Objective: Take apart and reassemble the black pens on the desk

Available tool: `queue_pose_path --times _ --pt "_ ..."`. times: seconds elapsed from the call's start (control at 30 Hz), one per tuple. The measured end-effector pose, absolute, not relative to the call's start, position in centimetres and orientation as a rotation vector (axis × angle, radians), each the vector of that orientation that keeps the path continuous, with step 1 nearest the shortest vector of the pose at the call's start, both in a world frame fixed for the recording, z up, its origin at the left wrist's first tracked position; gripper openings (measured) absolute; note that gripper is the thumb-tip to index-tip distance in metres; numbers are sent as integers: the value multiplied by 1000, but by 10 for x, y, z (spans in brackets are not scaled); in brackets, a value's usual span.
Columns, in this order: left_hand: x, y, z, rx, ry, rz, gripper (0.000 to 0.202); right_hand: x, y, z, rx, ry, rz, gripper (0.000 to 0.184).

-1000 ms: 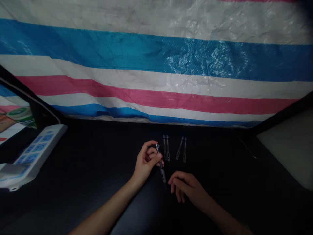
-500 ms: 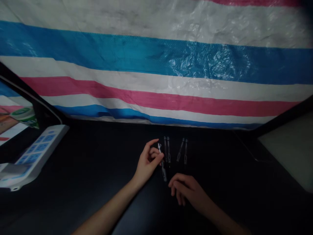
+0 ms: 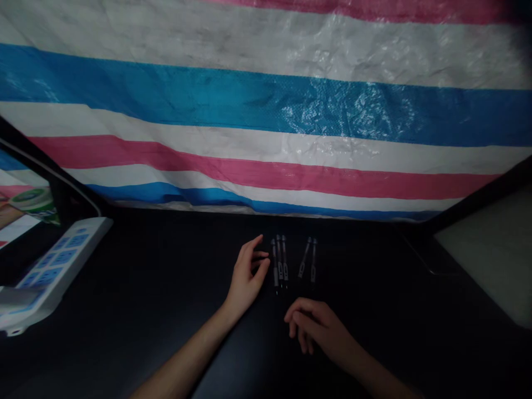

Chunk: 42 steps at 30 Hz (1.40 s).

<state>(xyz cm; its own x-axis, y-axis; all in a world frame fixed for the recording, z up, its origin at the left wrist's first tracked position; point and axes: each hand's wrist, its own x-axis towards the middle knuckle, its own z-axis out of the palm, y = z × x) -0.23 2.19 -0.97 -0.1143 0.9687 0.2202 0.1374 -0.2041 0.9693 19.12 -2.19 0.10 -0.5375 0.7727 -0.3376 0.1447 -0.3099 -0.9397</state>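
left fingers (image 3: 261,271) parted, holding nothing | right fingers (image 3: 306,304) loosely curled, nothing seen in them | three pens (image 3: 280,267) just right of left fingers | two pens (image 3: 313,264) beyond right fingers | tub (image 3: 39,206) far left of both, contents hidden

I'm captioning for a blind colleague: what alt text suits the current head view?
An open left hand is beside three pens on a black table, with two more pens to their right; the loosely curled right hand is nearer the viewer. A striped tarp hangs behind.

our left hand (image 3: 246,280) bare, our right hand (image 3: 318,327) bare too, slim fingers (image 3: 251,246), our left forearm (image 3: 191,346) and right forearm (image 3: 368,363) uncovered
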Motion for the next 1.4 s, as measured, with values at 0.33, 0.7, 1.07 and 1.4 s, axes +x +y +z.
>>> queue_pose_path --times 0.33,0.7,1.07,1.4 --pt "24 -19 10 1721 1207 1331 28 211 3 3 -1023 -2408 143 34" --pt "39 -51 8 2004 898 1078 35 206 16 -8 -894 -2601 -58 16" --pt "44 -56 13 1725 1033 979 10 213 10 6 -858 -2174 266 25" --pt "47 -55 15 1364 1066 907 36 218 -15 22 -1048 -1267 602 9"
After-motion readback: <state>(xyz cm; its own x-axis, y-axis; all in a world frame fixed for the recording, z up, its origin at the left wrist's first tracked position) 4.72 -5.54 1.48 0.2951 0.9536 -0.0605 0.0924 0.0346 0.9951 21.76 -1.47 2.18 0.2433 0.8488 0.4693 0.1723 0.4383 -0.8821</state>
